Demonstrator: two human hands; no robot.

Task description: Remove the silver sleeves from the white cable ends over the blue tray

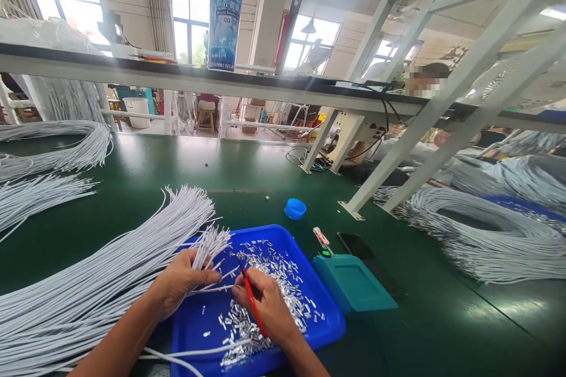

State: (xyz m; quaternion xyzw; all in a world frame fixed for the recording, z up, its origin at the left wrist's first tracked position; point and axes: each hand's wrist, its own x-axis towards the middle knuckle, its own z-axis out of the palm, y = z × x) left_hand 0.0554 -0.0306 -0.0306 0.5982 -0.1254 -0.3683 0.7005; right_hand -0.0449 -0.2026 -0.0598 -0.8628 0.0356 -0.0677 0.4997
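A bunch of white wires is gripped in my left hand (188,277), near the wire tips, over the left side of a blue tray (329,312). My right hand (267,303) is closed around a red-handled tool (254,303), whose dark tip points toward the wire ends. Two wire ends reach from the bunch to the fingers of my right hand; whether they are pinched there is too small to tell. Many small shiny metal terminals (283,274) lie in the tray below my right hand. A long bundle of white wires (110,265) stretches across the table at left.
Right of the tray are a teal box (358,283), a dark phone (355,244), a pink-and-white cutter (321,238) and a blue cap (295,208). Coiled wires (481,235) lie at far right. Slanted white frame legs meet the table. A spray can (227,12) stands on the shelf; a person is behind.
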